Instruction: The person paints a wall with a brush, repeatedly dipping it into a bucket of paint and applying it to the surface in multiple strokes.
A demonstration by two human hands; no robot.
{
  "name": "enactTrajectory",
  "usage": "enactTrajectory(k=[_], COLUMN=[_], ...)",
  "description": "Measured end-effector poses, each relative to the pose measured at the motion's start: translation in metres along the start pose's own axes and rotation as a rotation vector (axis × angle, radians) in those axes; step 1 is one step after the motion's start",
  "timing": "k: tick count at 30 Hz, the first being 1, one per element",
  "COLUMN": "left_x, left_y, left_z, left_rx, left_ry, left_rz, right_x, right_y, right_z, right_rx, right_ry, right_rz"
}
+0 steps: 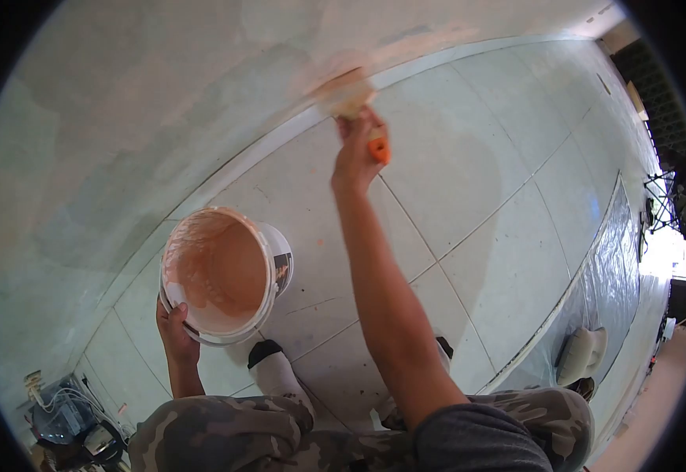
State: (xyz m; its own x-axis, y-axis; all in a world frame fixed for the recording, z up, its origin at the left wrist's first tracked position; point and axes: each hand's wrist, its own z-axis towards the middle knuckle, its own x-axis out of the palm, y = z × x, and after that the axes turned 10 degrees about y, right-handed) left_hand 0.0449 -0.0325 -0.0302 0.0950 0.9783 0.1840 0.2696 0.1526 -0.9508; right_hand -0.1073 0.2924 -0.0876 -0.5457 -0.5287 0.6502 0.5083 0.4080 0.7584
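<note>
My left hand [176,334] grips the rim of a white bucket [282,252], its thumb over the edge. Peach-coloured paint [238,267] lies inside the bucket and coats its inner wall; the bucket leans so that its mouth faces me. My right hand [362,149] reaches far forward, closed around a wide paintbrush [349,93] with an orange handle end. The brush is blurred by motion at the bottom of the wall [225,94], just above the white skirting strip [280,135]. A peach patch shows on the wall around the bristles.
Pale floor tiles [469,212] spread below the wall. Clear plastic sheeting [595,267] lies at the right, with a beige cushion-like object [581,355] on it. Cables and a bluish clear container [63,417] sit at lower left. My socked foot [276,366] is close to the bucket.
</note>
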Motion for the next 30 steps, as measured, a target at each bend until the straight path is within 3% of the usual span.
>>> enactTrajectory(k=[5, 10, 15, 17, 18, 20, 26, 30], left_x=[0.004, 0.000, -0.006, -0.002, 0.000, 0.001, -0.007, -0.008], left_y=[-0.003, 0.002, 0.004, 0.002, 0.001, 0.000, 0.005, 0.004], left_z=[0.001, 0.000, -0.001, 0.000, 0.000, 0.001, 0.000, 0.000], left_rx=[0.026, 0.028, 0.008, 0.010, 0.021, 0.030, -0.011, -0.036], left_ry=[0.011, -0.006, -0.023, 0.006, 0.011, 0.020, -0.018, -0.041], left_rz=[0.020, 0.024, 0.007, 0.003, 0.013, 0.015, -0.007, -0.036], right_x=[0.006, -0.009, -0.007, -0.004, -0.003, 0.000, -0.029, -0.039], right_y=[0.036, 0.055, 0.041, 0.026, 0.033, 0.052, 0.062, 0.058], right_z=[-0.053, 0.020, 0.047, 0.027, 0.014, -0.009, 0.072, 0.117], right_rx=[0.156, -0.097, -0.135, -0.062, -0.074, 0.123, -0.165, -0.150], right_ry=[0.054, -0.102, -0.146, 0.014, 0.010, 0.001, -0.201, -0.245], right_rz=[0.012, -0.025, -0.015, -0.096, -0.103, -0.020, 0.013, -0.001])
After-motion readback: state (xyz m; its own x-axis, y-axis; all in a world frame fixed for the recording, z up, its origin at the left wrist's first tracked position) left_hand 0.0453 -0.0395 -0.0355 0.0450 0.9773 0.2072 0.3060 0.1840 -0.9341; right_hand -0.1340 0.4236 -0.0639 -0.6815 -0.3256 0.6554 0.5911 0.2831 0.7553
